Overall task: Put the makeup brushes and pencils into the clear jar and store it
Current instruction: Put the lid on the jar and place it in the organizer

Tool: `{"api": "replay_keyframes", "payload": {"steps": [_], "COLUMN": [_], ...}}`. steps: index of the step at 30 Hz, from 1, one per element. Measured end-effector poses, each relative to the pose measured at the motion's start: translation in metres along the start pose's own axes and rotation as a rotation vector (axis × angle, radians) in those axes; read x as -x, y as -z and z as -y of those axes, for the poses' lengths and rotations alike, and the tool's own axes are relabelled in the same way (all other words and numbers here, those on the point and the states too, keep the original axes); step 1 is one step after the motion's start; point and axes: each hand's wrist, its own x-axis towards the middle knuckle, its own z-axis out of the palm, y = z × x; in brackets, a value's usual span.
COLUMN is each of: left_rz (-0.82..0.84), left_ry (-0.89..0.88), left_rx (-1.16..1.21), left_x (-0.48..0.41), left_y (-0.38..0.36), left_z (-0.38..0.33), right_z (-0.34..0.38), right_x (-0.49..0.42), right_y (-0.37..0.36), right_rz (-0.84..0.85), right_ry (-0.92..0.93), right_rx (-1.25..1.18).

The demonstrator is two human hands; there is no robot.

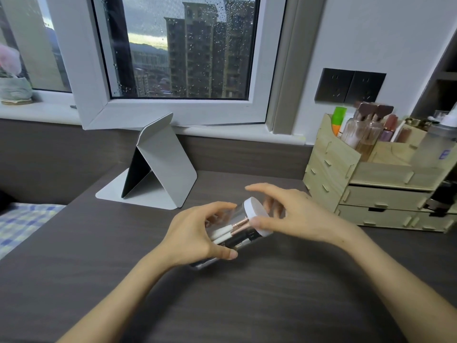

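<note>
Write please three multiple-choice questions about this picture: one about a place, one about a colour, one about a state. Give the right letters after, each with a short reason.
1. Where does the wooden organizer stand?
A. on the desk's right side
B. on the windowsill
C. on the bed

2. What colour is the jar's lid?
A. black
B. white
C. green

3. How is the clear jar held?
A. upright on the desk
B. tilted, in both hands
C. inside a drawer

Answers:
1 A: it sits at the right, under the wall sockets.
2 B: the round cap is plainly white.
3 B: the left hand grips the body and the right hand is at the lid, with the jar slanted.
</note>
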Motion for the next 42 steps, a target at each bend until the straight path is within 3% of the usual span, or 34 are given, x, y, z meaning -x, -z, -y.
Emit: {"api": "replay_keyframes", "payload": {"steps": [3, 6, 10, 14, 21, 27, 34, 38, 42], "left_rz": [-0.002, -0.025, -0.097, -0.177, -0.459, -0.188, -0.168, -0.079, -0.011], "left_ry": [-0.008, -0.001, -0.041, -0.081, -0.066, -0.234, -0.166, -0.170, -0.145], "left_rx": [-0.022, -0.011, -0.063, -0.078, -0.076, 0.124, 0.529, 0.542, 0.597], "left_x": [-0.001, -0.001, -0.002, 0.001, -0.015, -0.043, -0.107, -0.149, -0.182], "left_y": [-0.002, -0.002, -0.004, -0.015, -0.037, -0.026, -0.044, -0.076, -0.103], "left_z": [0.000, 0.001, -0.002, 0.000, -0.027, -0.052, -0.082, -0.115, -0.146], "right_z": [0.002, 0.003, 0.002, 0.005, 0.009, -0.010, -0.056, -0.085, -0.110], "right_x": [-0.002, 0.000, -0.007, -0.010, -0.014, 0.013, 0.050, 0.053, 0.045], "right_y": [-0.007, -0.008, -0.020, -0.026, -0.032, 0.006, 0.096, 0.132, 0.152], "right_rz": [-0.015, 0.035, -0.090, -0.105, -0.410, -0.780, -1.235, -1.354, -1.340], "right_ry": [-0.044, -0.052, -0.179, -0.244, -0.304, -0.258, -0.338, -0.452, -0.501], "right_rx": [0.122, 0.006, -0.094, -0.109, -0.331, -0.363, -0.124, 0.054, 0.201]}}
